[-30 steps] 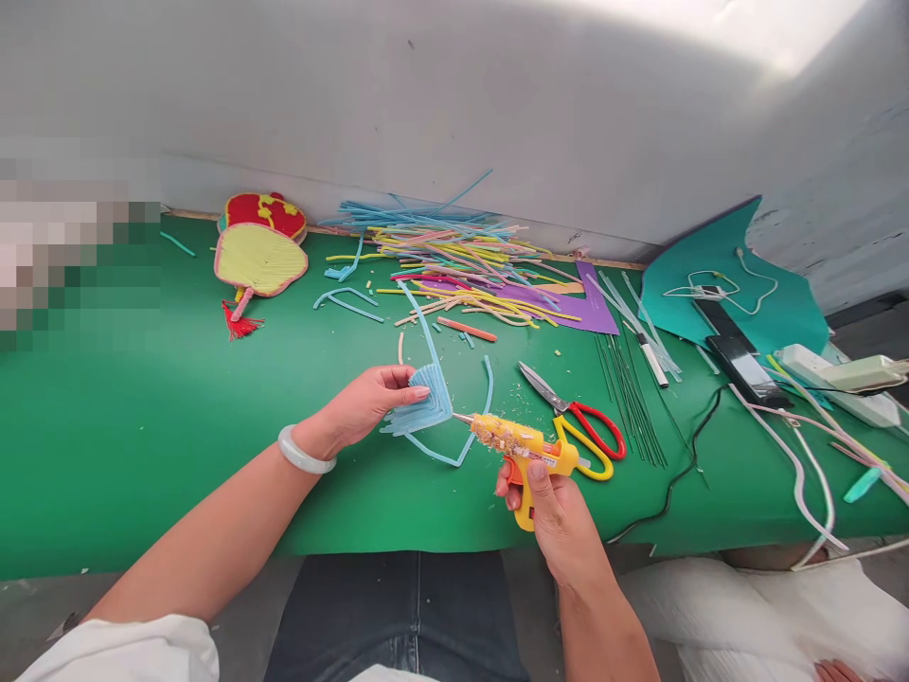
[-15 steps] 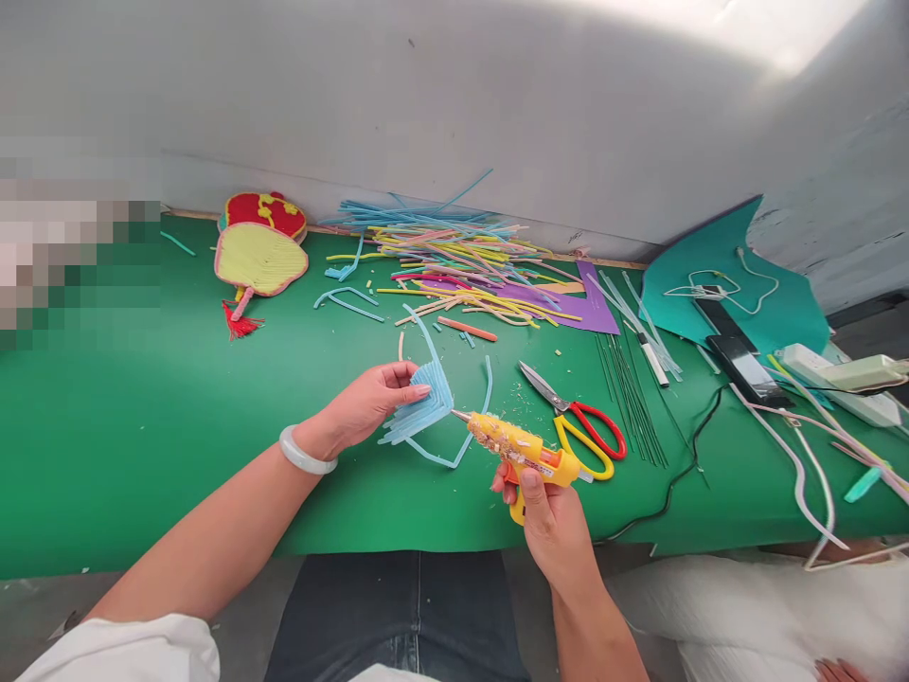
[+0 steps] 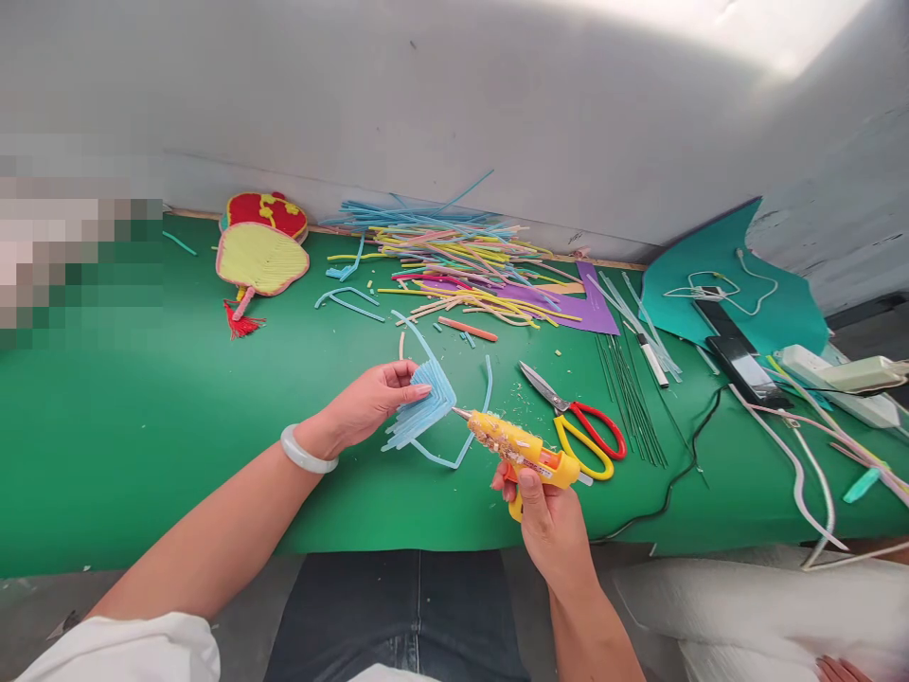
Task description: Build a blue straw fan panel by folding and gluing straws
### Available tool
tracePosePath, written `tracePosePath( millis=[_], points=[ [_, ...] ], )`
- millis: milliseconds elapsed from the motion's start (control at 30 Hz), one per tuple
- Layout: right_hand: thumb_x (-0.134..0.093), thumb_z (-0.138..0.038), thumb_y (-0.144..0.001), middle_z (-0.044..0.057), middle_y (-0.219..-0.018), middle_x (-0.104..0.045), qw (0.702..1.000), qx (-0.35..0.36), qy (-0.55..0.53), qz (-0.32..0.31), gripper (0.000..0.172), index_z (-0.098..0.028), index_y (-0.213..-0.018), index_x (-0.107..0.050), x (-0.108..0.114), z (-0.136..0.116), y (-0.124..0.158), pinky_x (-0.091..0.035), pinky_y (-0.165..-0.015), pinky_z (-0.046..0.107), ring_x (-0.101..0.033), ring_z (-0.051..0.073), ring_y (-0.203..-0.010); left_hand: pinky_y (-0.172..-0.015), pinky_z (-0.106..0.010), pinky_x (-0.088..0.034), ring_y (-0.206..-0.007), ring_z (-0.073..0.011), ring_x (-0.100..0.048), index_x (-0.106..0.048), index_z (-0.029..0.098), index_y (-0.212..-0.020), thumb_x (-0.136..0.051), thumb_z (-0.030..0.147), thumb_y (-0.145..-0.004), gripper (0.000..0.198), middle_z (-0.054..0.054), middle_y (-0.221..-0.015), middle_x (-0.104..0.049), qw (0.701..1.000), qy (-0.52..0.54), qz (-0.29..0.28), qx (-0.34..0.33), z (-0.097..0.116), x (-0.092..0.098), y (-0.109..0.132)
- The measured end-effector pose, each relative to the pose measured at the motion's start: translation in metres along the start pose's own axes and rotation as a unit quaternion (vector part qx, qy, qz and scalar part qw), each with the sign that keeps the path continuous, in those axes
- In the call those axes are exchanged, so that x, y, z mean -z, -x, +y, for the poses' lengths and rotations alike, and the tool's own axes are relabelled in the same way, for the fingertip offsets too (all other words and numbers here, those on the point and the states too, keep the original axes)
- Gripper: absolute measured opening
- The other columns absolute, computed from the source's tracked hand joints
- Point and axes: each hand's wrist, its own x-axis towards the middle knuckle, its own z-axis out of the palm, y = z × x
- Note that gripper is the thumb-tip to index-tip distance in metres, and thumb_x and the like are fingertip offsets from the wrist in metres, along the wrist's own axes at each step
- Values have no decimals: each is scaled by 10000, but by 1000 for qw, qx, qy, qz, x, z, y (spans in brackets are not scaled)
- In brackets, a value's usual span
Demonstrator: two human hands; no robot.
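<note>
My left hand (image 3: pixel 387 390) pinches a blue panel (image 3: pixel 430 400) of bent pipe cleaners, laid side by side in nested corners, between thumb and fingers above the table. One long blue strand sticks up from its top edge. In my right hand (image 3: pixel 543 516) is a yellow hot glue gun (image 3: pixel 522 447), its body crusted with dried glue and bits. The nozzle points left and is at, or very close to, the panel's right corner. A bent blue pipe cleaner (image 3: pixel 489 379) lies on the table behind the panel and nozzle.
Red-and-yellow-handled scissors (image 3: pixel 579 421) lie right of the glue gun. A pile of coloured pipe cleaners (image 3: pixel 454 251) lies by the wall, with purple sheet (image 3: pixel 593 308) beneath. A yellow fan (image 3: pixel 261 258) rests left. Green wires (image 3: pixel 632 403), a black cord (image 3: pixel 678 483) and a power strip (image 3: pixel 838 384) are right.
The blue panel has shifted and turned very slightly, its loose upper strand now leaning further left. The glue gun stays at its right corner.
</note>
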Motion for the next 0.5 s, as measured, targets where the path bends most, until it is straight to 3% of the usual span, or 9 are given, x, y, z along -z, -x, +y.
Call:
tracePosePath(
  millis=[500],
  points=[
    [-438,-771,-859,72,-679,-660,1000,-12,16,-6,645,-178,-726,-656,-2,-3,1,-485,-529,245,-564,148,-575,-752,-281,-515,-799,-140,-640,-692,172,-970,-858,360,-691,375,-26,-928,-692,1000,8,-1,-3,-1,2,-1]
  ],
)
